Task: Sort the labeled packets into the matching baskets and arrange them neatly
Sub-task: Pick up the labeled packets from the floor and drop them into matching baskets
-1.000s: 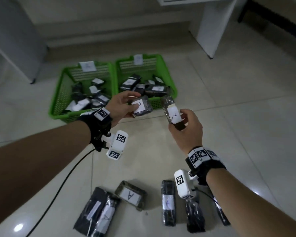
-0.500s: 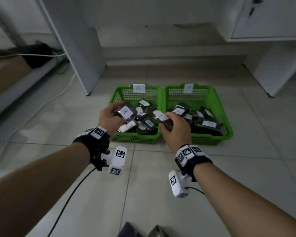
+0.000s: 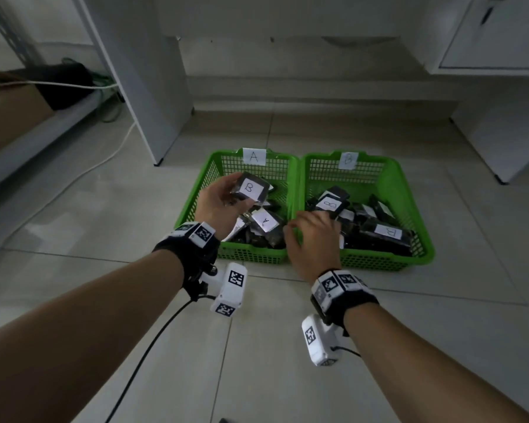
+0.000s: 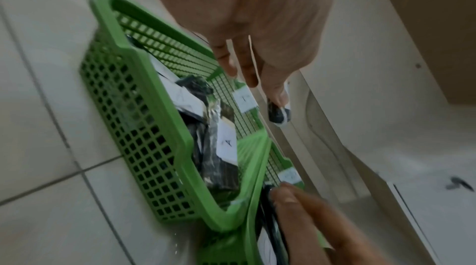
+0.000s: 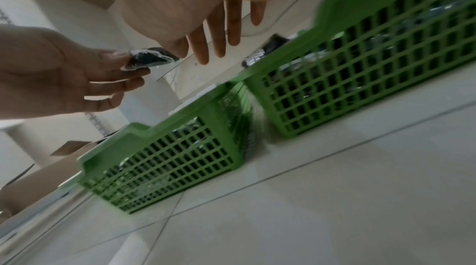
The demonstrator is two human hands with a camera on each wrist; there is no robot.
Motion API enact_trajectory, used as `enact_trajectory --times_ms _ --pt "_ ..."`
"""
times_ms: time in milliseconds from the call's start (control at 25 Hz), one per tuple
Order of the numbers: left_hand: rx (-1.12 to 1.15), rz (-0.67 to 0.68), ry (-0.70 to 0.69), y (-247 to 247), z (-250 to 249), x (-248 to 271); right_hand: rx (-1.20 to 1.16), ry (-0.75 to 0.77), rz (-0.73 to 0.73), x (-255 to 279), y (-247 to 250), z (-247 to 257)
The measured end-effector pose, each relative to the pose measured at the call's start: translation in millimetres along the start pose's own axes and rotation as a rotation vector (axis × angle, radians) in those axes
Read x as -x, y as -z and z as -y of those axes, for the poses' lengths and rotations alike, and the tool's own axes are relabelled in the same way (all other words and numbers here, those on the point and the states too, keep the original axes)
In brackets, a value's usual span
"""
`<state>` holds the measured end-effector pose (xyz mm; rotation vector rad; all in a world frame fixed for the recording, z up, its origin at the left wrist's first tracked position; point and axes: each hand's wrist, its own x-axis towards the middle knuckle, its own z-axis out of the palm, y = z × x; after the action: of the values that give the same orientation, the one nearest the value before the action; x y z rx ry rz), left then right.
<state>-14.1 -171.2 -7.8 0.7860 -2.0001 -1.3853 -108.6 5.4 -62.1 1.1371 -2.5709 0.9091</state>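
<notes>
Two green baskets stand side by side on the floor: basket A on the left and basket B on the right, each with a letter tag on its back wall and several dark packets inside. My left hand holds a dark packet labeled B above basket A. A packet labeled A lies on the pile in basket A. My right hand hovers over the near rims where the baskets meet, fingers spread and empty. The held packet shows pinched in the left fingers in the right wrist view.
A white cabinet leg stands behind basket A at the left, with a white cable trailing over the tiles. Another white cabinet is at the back right. A black wrist cable runs over the tiled floor in front.
The view rose from the loose packets on the floor to the baskets. My right hand let go of the A packet, which now lies in basket A. My left hand still holds the B packet.
</notes>
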Motion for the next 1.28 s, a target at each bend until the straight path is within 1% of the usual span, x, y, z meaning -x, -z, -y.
enact_trajectory --times_ms 40,120,240,320,360,440,520,560,640,680,760,800,880,960,1080,1160,1240,1280 --pt "-0.067 0.052 -0.060 -12.2 -1.4 -1.4 0.005 -0.022 -0.045 5.2 7.2 -13.8" --pt "-0.177 0.155 -0.136 -44.8 -3.3 -1.0 0.050 -0.092 -0.097 20.7 24.2 -44.7" --pt "-0.347 0.320 -0.185 -104.9 -7.1 10.4 0.110 -0.169 -0.143 56.2 53.4 -85.5" --pt "-0.455 0.396 -0.199 -137.7 -10.2 19.9 0.127 -0.176 -0.120 80.8 69.9 -100.2" --pt "-0.533 0.396 -0.203 -151.6 -10.6 25.5 0.141 -0.175 -0.095 93.9 77.2 -105.1" --pt "-0.730 0.349 -0.228 -167.7 -10.1 34.2 0.132 -0.147 -0.053 114.6 89.3 -106.8" --pt "-0.897 0.324 -0.272 -172.7 -11.9 42.2 0.096 -0.100 -0.020 128.0 96.6 -101.9" --pt "-0.934 0.329 -0.280 -172.0 -12.9 46.3 0.071 -0.082 0.001 134.5 98.2 -98.0" --pt "-0.932 0.353 -0.303 -159.6 -19.6 55.2 0.012 -0.059 0.067 143.8 97.1 -86.5" --pt "-0.922 0.358 -0.338 -149.1 -23.9 61.5 -0.010 -0.047 0.111 146.8 96.1 -79.9" --pt "-0.931 0.395 -0.416 -114.9 -25.5 84.5 -0.058 0.006 0.191 152.3 90.0 -59.9" --pt "-0.947 0.445 -0.451 -97.5 -24.6 99.0 -0.080 0.024 0.236 154.3 87.5 -50.5" --pt "-0.996 0.580 -0.440 -57.4 -20.6 133.2 -0.140 0.030 0.360 162.0 78.7 -29.1" --pt "-1.100 0.729 -0.310 -14.2 -17.1 171.2 -0.216 0.085 0.491 175.5 67.1 -0.7" --pt "-1.273 0.928 -0.101 18.4 -7.0 219.9 -0.266 0.169 0.711 195.2 59.0 35.8" --pt "-1.321 1.013 0.035 33.7 11.4 256.7 -0.163 0.254 0.867 206.3 55.9 55.4" --pt "-1.327 1.029 0.105 47.5 29.6 290.4 0.026 0.344 0.952 212.2 54.7 65.0" --pt "-1.337 1.010 0.111 51.6 36.7 304.1 0.118 0.370 0.992 212.0 55.2 65.2"
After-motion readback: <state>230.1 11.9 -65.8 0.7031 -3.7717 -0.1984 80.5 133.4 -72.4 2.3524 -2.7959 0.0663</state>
